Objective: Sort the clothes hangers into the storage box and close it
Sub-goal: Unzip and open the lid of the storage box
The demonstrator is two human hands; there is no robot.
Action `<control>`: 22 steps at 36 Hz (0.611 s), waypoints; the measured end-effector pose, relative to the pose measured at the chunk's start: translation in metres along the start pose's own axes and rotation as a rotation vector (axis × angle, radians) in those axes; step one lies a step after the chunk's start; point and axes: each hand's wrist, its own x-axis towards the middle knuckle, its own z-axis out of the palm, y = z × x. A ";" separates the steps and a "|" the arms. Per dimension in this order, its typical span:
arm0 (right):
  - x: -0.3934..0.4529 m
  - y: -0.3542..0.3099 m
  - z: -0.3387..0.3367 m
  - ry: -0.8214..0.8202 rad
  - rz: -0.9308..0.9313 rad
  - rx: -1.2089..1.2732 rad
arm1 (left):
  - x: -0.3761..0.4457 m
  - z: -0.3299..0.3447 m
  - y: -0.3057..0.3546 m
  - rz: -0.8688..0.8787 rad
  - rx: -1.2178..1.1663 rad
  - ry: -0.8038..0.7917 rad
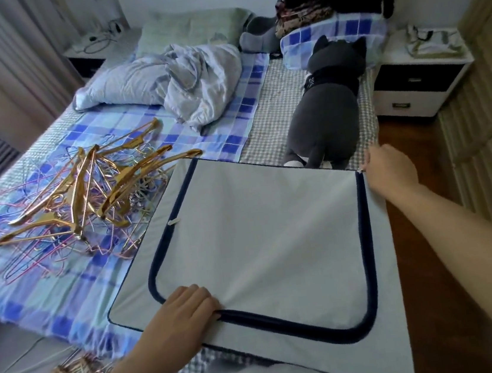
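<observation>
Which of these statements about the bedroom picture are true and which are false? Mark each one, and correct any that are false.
1. The storage box lies on the bed with its lid flap down. True.
2. The hangers are already packed inside the box. False: they lie in a tangled heap on the checked sheet, to the left of the box.
3. The left hand is at the box's near edge, on the dark zip trim. True.
4. The right hand holds a gold hanger. False: it is at the far right corner of the box, at the end of the zip.
5. A grey plush cat lies on the bed beyond the box. True.
</observation>
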 end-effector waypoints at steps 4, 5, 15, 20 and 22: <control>-0.052 -0.051 -0.016 -0.195 -0.188 0.238 | 0.013 -0.015 0.011 -0.130 -0.119 0.045; -0.073 -0.071 -0.020 -0.337 -0.330 0.323 | 0.018 -0.021 0.013 -0.207 -0.195 0.069; -0.194 -0.149 -0.010 -0.273 -0.736 0.324 | 0.070 -0.058 -0.016 -0.355 -0.442 -0.019; -0.185 -0.138 -0.019 -0.466 -0.701 0.271 | 0.084 -0.048 -0.105 -0.459 0.074 -0.141; -0.184 -0.140 -0.027 -0.532 -0.677 0.281 | 0.090 -0.045 -0.134 -0.451 0.184 -0.296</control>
